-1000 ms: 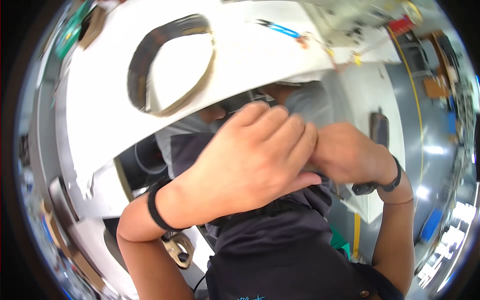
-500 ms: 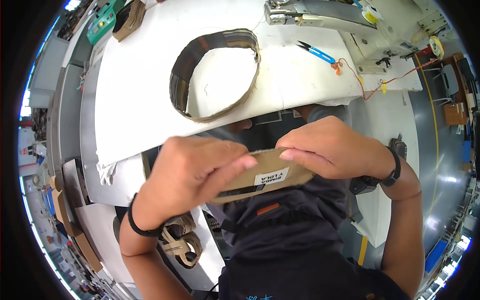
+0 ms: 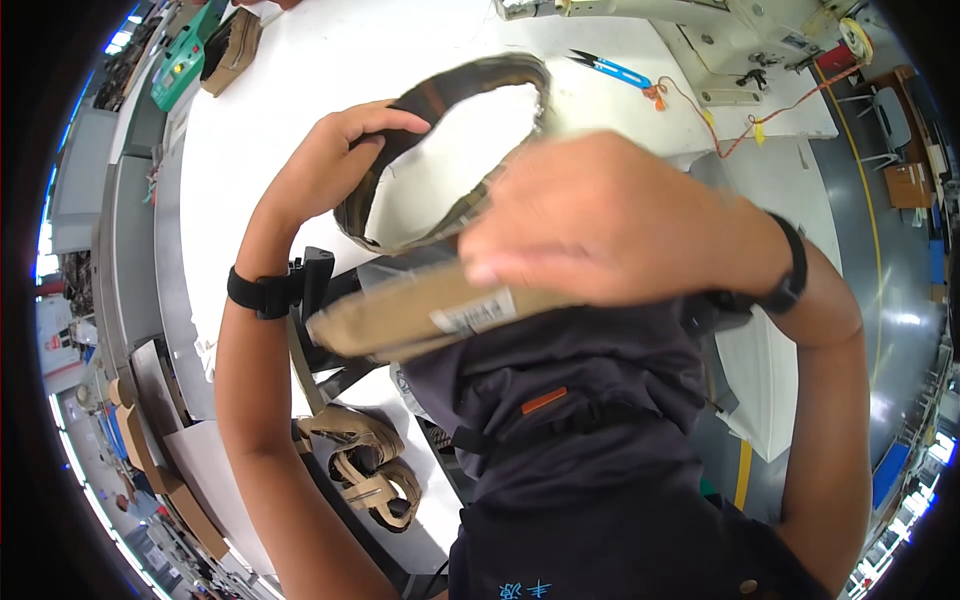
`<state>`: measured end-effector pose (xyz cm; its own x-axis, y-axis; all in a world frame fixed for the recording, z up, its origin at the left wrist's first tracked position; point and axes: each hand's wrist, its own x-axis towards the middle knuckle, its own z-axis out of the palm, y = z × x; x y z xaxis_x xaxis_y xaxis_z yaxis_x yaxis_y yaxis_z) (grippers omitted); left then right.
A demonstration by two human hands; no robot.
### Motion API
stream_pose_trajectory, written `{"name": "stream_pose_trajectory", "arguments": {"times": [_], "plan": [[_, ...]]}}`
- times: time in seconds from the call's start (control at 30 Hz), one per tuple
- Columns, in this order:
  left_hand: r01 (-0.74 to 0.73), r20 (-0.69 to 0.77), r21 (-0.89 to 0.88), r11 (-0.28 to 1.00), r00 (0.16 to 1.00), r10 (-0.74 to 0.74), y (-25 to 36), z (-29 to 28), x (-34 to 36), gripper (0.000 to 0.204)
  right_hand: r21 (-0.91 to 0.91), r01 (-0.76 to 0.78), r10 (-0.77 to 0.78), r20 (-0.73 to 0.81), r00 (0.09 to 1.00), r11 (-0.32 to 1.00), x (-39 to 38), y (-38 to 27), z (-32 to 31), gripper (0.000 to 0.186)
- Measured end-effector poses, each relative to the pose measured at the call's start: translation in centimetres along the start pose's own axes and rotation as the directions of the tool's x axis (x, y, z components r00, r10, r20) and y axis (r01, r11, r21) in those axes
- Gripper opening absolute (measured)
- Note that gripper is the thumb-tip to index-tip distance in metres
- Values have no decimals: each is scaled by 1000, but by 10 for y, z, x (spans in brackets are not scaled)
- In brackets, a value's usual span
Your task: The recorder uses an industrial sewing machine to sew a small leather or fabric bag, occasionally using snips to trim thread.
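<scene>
Your left hand (image 3: 340,165) pinches fabric loop (image 3: 470,84), white table (image 3: 300,70); your right hand (image 3: 600,220) grips tan band (image 3: 400,315) above lap. Blue snips (image 3: 618,71), sewing machine (image 3: 725,55) beyond; grey floor (image 3: 845,215) right.

Tilted tan labelled band (image 3: 395,320) near an open plaid-lined loop (image 3: 465,88)

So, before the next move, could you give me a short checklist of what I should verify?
1. Right hand grips the tan fabric piece: ok.
2. Left hand firmly gripping the patterned loop: cannot tell; fingers are at its edge.
3. Blue snips clear of both hands: ok.
4. White label sharp enough to check: not ok, blurred.
5. Loop and fabric piece apart: cannot tell; they overlap in view.
</scene>
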<state>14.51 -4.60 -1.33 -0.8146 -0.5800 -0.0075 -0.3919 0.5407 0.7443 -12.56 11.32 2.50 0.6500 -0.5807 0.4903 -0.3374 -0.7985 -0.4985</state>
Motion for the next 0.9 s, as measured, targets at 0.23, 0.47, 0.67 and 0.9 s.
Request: {"name": "stream_pose_trajectory", "arguments": {"times": [0.23,0.47,0.67,0.9], "plan": [[100,202,-273,957,978,-45,24,-4,3,36,-51,-263,258,-84,962,963,21,69,14,25],[256,216,-327,910,957,-192,26,-2,0,21,148,-531,523,92,848,835,10,73,19,29],[154,24,-123,980,988,-153,23,15,-1,19,121,-521,518,58,853,845,10,77,20,28],[22,-114,-260,965,992,-53,19,30,-5,16,322,-538,550,62,833,779,4,71,4,24]]}}
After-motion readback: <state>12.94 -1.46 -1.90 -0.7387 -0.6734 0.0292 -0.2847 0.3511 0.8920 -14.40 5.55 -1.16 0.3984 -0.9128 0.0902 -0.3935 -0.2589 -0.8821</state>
